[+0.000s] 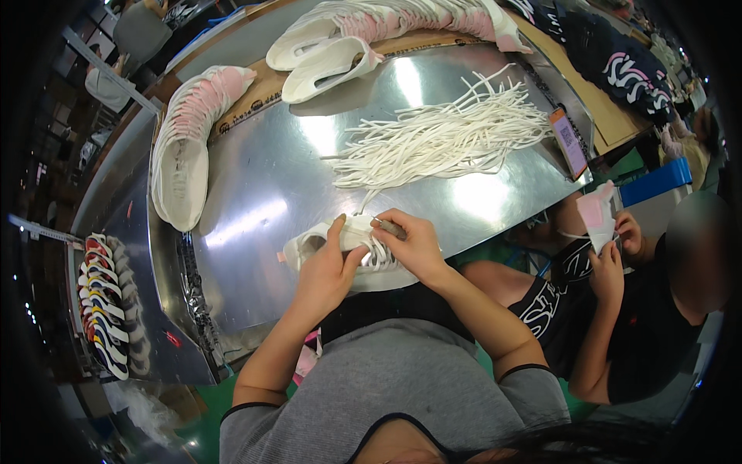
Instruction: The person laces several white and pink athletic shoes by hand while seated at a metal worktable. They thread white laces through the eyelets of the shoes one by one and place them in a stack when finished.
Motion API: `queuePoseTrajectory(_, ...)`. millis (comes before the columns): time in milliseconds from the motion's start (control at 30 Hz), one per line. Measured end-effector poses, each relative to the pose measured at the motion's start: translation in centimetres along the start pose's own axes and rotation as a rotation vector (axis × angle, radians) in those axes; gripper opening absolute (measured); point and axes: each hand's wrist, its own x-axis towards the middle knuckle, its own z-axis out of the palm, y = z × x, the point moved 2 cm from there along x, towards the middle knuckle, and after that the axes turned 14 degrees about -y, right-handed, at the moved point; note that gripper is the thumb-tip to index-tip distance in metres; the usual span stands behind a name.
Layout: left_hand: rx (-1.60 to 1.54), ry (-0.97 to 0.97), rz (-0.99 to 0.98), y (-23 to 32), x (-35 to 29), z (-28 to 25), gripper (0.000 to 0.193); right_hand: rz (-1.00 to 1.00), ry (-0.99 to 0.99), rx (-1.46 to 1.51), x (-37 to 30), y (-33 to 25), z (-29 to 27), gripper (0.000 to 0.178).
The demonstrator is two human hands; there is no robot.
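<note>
A white shoe upper [386, 279] lies at the near edge of the metal table, with pale lace strands across its front. My left hand [326, 271] is closed on its side, thumb and forefinger near the lacing. In my right hand [413, 246] is a small hand tool [392, 227] with a short grey-brown handle and a thin metal tip, pinched over the upper's eyelet area. Exactly where the tip touches is too small to tell. Just beyond the hands spreads a loose pile of white shoelaces [448, 143], one end reaching down towards the upper.
Nested white-and-pink uppers form a stack [184, 155] at the left and another [402, 23] along the far edge. A phone-like card [570, 143] stands at the right corner. Colourful shoe parts [104, 305] lie far left. A co-worker at right holds a pink-and-white piece [597, 213].
</note>
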Motion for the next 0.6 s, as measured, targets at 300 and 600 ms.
queuePoseTrajectory(300, 0.257, 0.292, 0.11, -1.0, 1.2, 1.8, 0.045, -0.128, 0.005, -0.19, -0.7, 0.8, 0.3, 0.017)
queuePoseTrajectory(600, 0.243, 0.402, 0.202, -0.5, 1.4, 2.3, 0.041, -0.074, 0.032, -0.361, -3.4, -1.3, -1.0, 0.018)
